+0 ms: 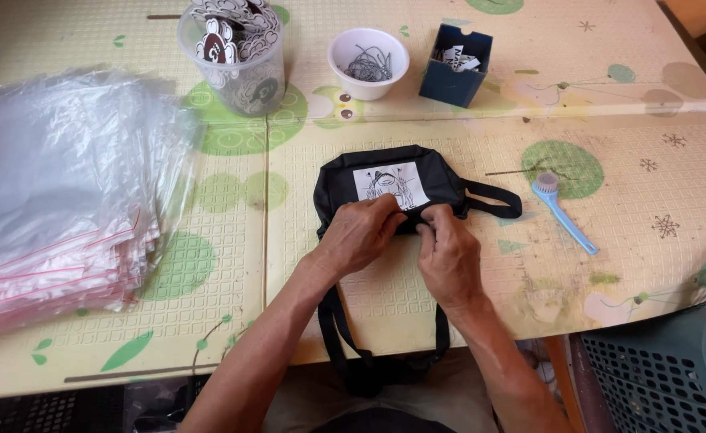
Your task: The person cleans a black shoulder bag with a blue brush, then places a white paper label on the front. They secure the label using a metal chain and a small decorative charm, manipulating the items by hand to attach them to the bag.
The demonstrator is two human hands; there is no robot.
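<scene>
The person's left hand [358, 234] and right hand [447, 255] both rest on the near edge of a small black fabric pouch [385, 186] with a white printed patch, lying mid-table on a pale patterned foam mat [481, 96], fingertips pinched together on the pouch's rim just below the patch. Its black strap [493, 196] loops out to the right, near a light blue plastic brush [563, 212]. A thick stack of clear zip bags [56, 192] lies well to the left, while a clear plastic tub of printed tags [232, 52], a white bowl of dark metal bits [368, 62] and a small dark blue box [455, 64] stand beyond the pouch.
</scene>
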